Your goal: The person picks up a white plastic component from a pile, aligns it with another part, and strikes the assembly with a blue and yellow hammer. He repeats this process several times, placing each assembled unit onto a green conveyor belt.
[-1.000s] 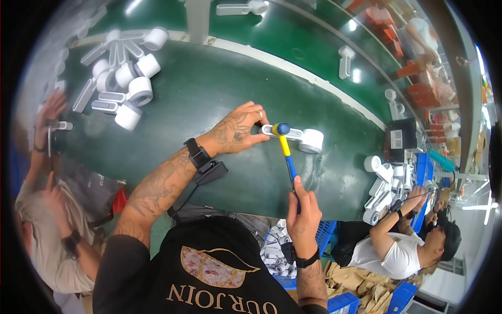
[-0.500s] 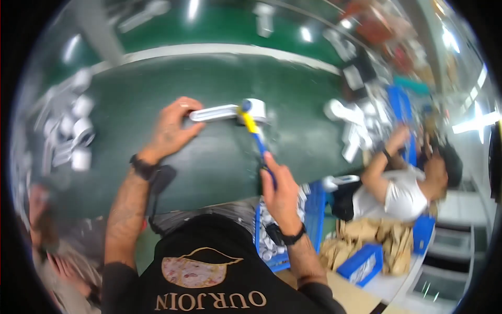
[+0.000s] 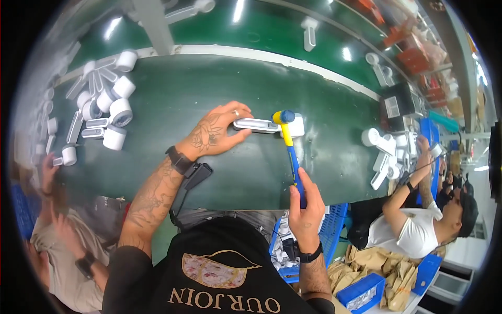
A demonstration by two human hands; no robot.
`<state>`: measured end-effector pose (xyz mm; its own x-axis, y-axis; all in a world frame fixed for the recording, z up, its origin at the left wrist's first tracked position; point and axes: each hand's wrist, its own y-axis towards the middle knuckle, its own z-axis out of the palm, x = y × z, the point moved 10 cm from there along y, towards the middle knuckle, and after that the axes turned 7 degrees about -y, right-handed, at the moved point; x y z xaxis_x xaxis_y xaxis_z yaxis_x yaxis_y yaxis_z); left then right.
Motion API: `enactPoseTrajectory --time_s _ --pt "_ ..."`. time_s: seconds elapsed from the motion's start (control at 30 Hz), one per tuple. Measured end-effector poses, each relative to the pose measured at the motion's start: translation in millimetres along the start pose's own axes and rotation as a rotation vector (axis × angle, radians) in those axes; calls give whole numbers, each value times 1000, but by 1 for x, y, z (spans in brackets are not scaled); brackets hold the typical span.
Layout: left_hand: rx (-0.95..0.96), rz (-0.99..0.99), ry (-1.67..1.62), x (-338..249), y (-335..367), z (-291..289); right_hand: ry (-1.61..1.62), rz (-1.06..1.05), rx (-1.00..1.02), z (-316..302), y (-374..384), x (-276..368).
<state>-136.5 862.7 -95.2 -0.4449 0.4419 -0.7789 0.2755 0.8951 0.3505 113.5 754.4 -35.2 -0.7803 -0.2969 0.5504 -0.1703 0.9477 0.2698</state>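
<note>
On the green work table (image 3: 172,172), a white plastic part (image 3: 256,125) with a long slotted handle and a round, cup-like head lies crosswise in front of me. My left hand (image 3: 222,128) grips the left end of its handle between thumb and fingers. A mallet (image 3: 288,137) with a blue head and a yellow and blue handle is in my right hand (image 3: 307,206), fingers wrapped round the grip. The mallet's head is over the part where handle and round head meet, hiding that joint. Whether they touch I cannot tell.
Similar white parts (image 3: 121,113) are heaped at the left, more (image 3: 386,152) at the right. A blue crate (image 3: 334,230) of white pieces stands by my right forearm. A co-worker in white (image 3: 408,230) sits at the right; another person (image 3: 73,251) is at the left.
The whole view has swung, so table, hands and parts appear further right in the picture. My left hand keeps hold of the part and my right of the mallet, its head still over the joint.
</note>
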Motion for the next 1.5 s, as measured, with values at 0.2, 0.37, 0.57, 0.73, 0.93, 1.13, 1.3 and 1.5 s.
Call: enactPoseTrajectory --time_s 0.2,0.37,0.57,0.73,0.93,1.13,1.3,1.5 --pt "12 -37 -28 3 8 7 -56 -55 -16 -3 -1 16" --pt "4 -133 -155 8 7 8 -160 -69 77 16 0 14" --pt "-26 -32 -174 3 12 12 -180 -134 93 23 0 29" --pt "-44 -123 -169 11 7 6 -26 -46 -60 4 -6 7" --pt "-84 -164 -92 -2 7 -3 -77 79 35 -7 -7 -15" --pt "-259 -310 150 57 78 -27 194 267 -290 9 -17 -94" --pt "-353 -4 796 169 190 -146 363 266 -335 16 4 -90" --pt "-21 -513 394 216 359 -29 380 297 -442 -1 -4 -102"
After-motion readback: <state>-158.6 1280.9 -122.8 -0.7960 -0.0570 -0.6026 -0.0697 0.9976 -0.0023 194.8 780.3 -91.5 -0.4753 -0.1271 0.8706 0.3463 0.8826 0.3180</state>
